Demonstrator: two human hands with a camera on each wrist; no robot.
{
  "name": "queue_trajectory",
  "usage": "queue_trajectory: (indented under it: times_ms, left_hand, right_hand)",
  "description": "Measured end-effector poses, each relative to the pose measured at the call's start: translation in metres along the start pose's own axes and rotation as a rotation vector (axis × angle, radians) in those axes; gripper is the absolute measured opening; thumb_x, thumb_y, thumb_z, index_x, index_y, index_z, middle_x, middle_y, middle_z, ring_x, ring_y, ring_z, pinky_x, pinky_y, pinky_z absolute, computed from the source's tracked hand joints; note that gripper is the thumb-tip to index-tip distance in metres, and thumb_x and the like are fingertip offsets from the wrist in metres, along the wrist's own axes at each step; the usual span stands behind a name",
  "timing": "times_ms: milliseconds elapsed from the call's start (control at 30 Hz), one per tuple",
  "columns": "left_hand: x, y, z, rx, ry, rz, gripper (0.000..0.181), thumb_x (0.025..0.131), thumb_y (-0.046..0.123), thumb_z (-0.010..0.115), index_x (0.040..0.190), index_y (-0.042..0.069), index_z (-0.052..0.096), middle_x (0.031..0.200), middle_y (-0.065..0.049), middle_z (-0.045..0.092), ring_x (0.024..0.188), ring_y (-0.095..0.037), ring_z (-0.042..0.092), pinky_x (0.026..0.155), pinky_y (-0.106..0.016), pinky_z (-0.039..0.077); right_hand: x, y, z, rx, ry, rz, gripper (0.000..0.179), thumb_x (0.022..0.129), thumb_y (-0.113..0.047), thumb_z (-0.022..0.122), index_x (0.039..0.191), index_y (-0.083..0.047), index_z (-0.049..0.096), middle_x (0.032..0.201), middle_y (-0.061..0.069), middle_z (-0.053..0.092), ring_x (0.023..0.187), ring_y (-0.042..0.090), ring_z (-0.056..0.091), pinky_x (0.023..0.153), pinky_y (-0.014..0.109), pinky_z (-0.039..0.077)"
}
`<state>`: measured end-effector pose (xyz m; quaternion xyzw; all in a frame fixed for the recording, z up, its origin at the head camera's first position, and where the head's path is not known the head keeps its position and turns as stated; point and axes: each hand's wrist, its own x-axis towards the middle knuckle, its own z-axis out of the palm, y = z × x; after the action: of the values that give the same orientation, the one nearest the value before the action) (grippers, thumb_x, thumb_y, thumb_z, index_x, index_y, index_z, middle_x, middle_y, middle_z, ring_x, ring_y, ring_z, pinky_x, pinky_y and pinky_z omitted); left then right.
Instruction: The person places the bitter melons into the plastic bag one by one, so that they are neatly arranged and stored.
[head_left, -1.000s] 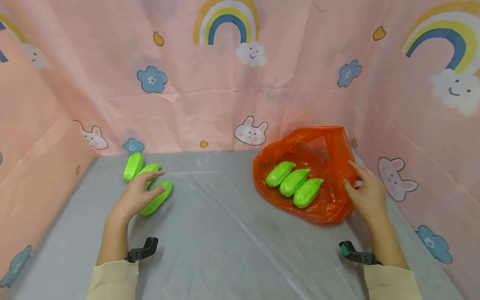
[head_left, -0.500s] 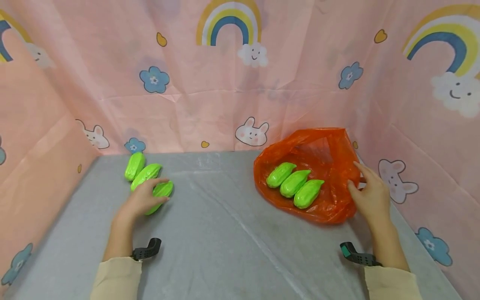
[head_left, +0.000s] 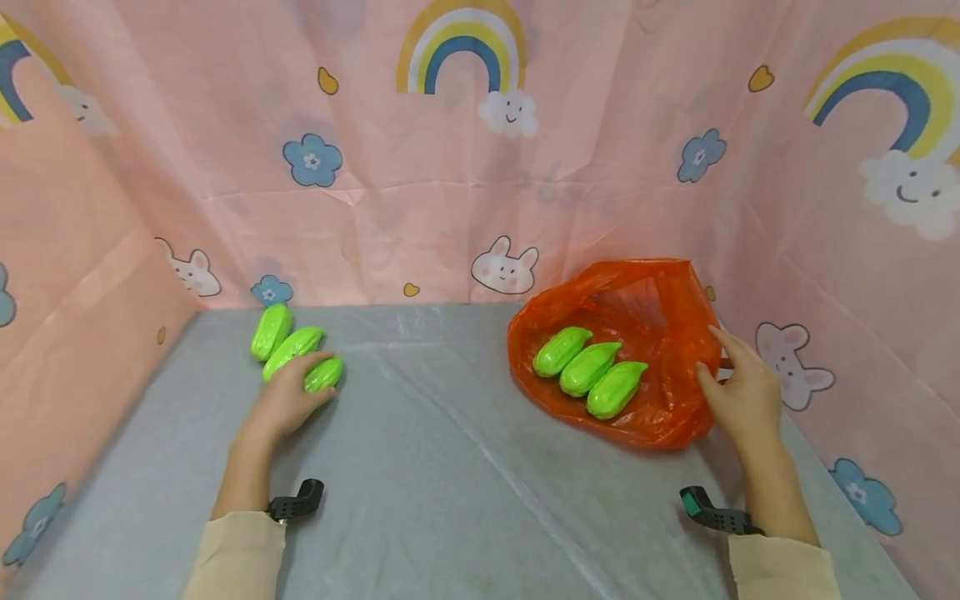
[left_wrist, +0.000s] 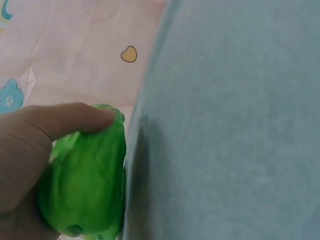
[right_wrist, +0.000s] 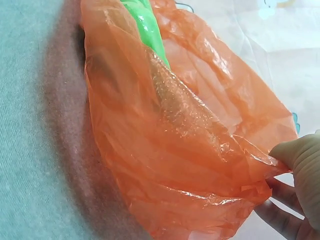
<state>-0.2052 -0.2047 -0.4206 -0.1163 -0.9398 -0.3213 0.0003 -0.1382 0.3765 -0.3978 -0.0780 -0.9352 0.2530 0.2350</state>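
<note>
My left hand [head_left: 287, 398] grips a glossy bright green, oblong fruit-like piece [head_left: 324, 375], the nearest of three on the left of the table. In the left wrist view the thumb lies across this green piece [left_wrist: 87, 185], and the other fingers are mostly hidden behind it. Just beyond the hand lie a second green piece [head_left: 292, 348] and a third green piece [head_left: 272, 332]. On the right, my right hand [head_left: 746, 392] pinches the edge of an orange-red plastic bag [head_left: 678, 350]. Inside its open mouth three more green pieces [head_left: 591, 368] with pointed tips lie in a row.
A grey cloth covers the table [head_left: 420, 492]. Pink printed fabric [head_left: 360, 225] hangs along the back and both sides. The bag stands near the right back corner, and the loose green pieces lie near the left back corner.
My left hand has moved right and toward me, from over the middle green piece to the nearest one, and closed round it. The right hand has shifted slightly right, still at the bag's edge.
</note>
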Motion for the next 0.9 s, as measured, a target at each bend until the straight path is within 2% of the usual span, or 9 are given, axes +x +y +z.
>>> queue_trajectory:
  times_ms: [100,233,333,500,600,700,733,800,900]
  left_hand:
    - [0.001,0.004,-0.001,-0.038,0.029,-0.01,0.057,0.094,0.012,0.067,0.146,0.001,0.049,0.152,-0.027,0.046,0.141,-0.048,0.041,0.114,-0.064,0.034]
    - [0.005,0.011,-0.001,-0.13,0.064,-0.02,0.058,0.096,0.02,0.066,0.149,0.006,0.047,0.154,-0.025,0.045,0.142,-0.046,0.042,0.113,-0.062,0.034]
    - [0.007,0.015,-0.001,-0.222,0.071,-0.021,0.062,0.098,0.022,0.063,0.154,0.008,0.041,0.155,-0.026,0.043,0.144,-0.044,0.04,0.116,-0.061,0.032]
    - [0.007,0.019,0.003,-0.382,0.06,-0.037,0.067,0.103,0.024,0.056,0.161,0.012,0.025,0.162,-0.026,0.03,0.151,-0.043,0.031,0.121,-0.059,0.027]
    - [0.007,0.021,0.006,-0.489,0.03,-0.049,0.063,0.107,0.025,0.048,0.162,0.012,0.021,0.157,-0.03,0.035,0.136,-0.042,0.051,0.108,-0.055,0.046]
    - [0.008,0.023,0.011,-0.579,0.0,-0.038,0.058,0.109,0.024,0.043,0.161,0.011,0.022,0.142,-0.033,0.045,0.104,-0.029,0.072,0.082,-0.043,0.061]
    - [0.008,0.023,0.012,-0.607,-0.012,-0.031,0.056,0.109,0.023,0.042,0.161,0.011,0.023,0.134,-0.034,0.049,0.091,-0.025,0.074,0.072,-0.041,0.062]
    - [0.009,0.023,0.016,-0.613,-0.031,-0.025,0.053,0.11,0.025,0.04,0.16,0.013,0.028,0.124,-0.036,0.054,0.084,-0.019,0.073,0.067,-0.038,0.061]
    - [0.011,0.022,0.023,-0.593,-0.069,-0.025,0.049,0.11,0.029,0.038,0.157,0.017,0.035,0.12,-0.034,0.056,0.085,-0.022,0.071,0.063,-0.039,0.06]
  right_hand:
    - [-0.001,0.0,-0.001,-0.01,0.009,-0.006,0.055,0.094,-0.011,0.064,0.147,-0.007,0.052,0.141,0.025,0.058,0.099,0.045,0.064,0.062,0.005,0.037]
    - [-0.002,-0.003,-0.001,-0.008,0.029,-0.026,0.054,0.093,-0.008,0.065,0.145,-0.005,0.053,0.139,0.026,0.059,0.098,0.045,0.064,0.071,0.029,0.057]
    - [-0.003,-0.004,-0.001,-0.01,0.037,-0.035,0.054,0.092,-0.007,0.065,0.144,-0.005,0.054,0.137,0.027,0.06,0.097,0.045,0.064,0.074,0.045,0.058]
    - [-0.004,-0.004,0.0,-0.02,0.035,-0.029,0.054,0.092,-0.008,0.065,0.145,-0.005,0.054,0.137,0.027,0.06,0.097,0.045,0.064,0.077,0.056,0.057]
    - [-0.003,-0.003,0.0,-0.014,0.028,-0.024,0.055,0.093,-0.008,0.064,0.146,-0.006,0.052,0.139,0.027,0.058,0.098,0.045,0.064,0.08,0.06,0.056]
    - [-0.002,-0.004,0.0,-0.011,0.024,-0.016,0.055,0.094,-0.008,0.064,0.147,-0.007,0.051,0.141,0.026,0.057,0.1,0.044,0.063,0.079,0.052,0.058]
    - [-0.001,-0.004,0.0,-0.01,0.024,-0.015,0.055,0.094,-0.009,0.064,0.148,-0.008,0.051,0.142,0.025,0.057,0.101,0.044,0.063,0.08,0.052,0.058]
    - [-0.001,-0.005,-0.001,-0.009,0.021,-0.008,0.055,0.094,-0.009,0.064,0.148,-0.008,0.051,0.143,0.025,0.057,0.102,0.043,0.063,0.08,0.052,0.058]
    - [-0.001,-0.006,-0.001,-0.006,0.014,-0.001,0.055,0.095,-0.009,0.063,0.148,-0.008,0.05,0.143,0.025,0.056,0.103,0.044,0.062,0.082,0.057,0.057]
